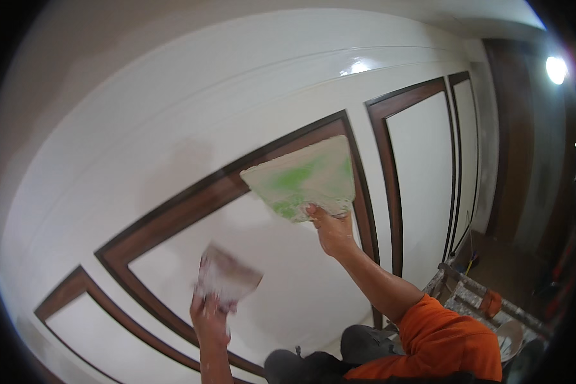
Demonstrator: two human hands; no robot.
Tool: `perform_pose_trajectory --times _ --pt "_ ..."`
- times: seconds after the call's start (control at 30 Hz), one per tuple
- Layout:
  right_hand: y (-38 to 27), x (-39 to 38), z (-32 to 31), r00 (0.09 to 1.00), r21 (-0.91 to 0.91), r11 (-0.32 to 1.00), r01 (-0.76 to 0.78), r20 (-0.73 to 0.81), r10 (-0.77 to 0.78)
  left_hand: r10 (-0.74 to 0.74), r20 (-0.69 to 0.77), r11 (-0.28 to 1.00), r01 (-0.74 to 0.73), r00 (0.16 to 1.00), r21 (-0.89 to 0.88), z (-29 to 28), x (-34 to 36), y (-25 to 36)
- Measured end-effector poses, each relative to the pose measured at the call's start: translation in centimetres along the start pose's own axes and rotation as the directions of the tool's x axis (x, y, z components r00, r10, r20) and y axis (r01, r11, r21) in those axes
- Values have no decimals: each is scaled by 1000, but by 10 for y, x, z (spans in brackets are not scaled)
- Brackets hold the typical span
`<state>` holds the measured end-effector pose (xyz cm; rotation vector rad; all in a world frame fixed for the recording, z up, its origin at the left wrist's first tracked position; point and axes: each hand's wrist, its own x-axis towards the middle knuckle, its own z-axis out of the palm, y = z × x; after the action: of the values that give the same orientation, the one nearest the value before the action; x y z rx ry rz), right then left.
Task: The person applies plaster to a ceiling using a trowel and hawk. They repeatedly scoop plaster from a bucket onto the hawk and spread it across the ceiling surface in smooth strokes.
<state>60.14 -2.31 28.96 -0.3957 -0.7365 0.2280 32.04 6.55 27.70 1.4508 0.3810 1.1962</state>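
Note:
My left hand (211,320) is closed around a broad putty knife (229,275), its blade smeared with pale filler and slightly blurred. It is held up in front of a white wall panel (288,281). Higher and to the right, my right hand (331,229) grips the lower edge of a wide green plastic spreader (307,176) with the thumb on its face. Cream-coloured filler coats most of the spreader, with green showing through in patches. The two tools are apart. Whether the spreader touches the wall behind it cannot be made out.
Brown wooden frames (173,221) border the panels along the white wall (192,141). A splattered scaffold or ladder (473,288) stands at lower right, with a pale bucket (509,339) near it. A dark doorway area and a bright lamp (556,70) lie at far right.

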Motion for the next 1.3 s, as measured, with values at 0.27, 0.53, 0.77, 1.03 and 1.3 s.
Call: perform_pose_trajectory --times 0.27,0.53,0.77,1.03,1.3 --pt "0 -39 1 896 -623 715 317 444 -10 -64 -2 962 62 998 -268 51 33 -9" --pt "16 -28 -13 669 -511 480 713 702 -246 -105 -13 961 98 994 -257 42 30 -17" --pt "20 -20 -7 487 -426 375 823 870 -80 -126 89 910 151 988 -386 37 34 -16" --pt "34 -5 -28 728 -730 48 682 684 50 -41 200 876 131 979 -465 29 15 6" --pt "22 -64 -31 701 84 698 -711 15 713 362 37 925 -364 931 109 2 40 -5"
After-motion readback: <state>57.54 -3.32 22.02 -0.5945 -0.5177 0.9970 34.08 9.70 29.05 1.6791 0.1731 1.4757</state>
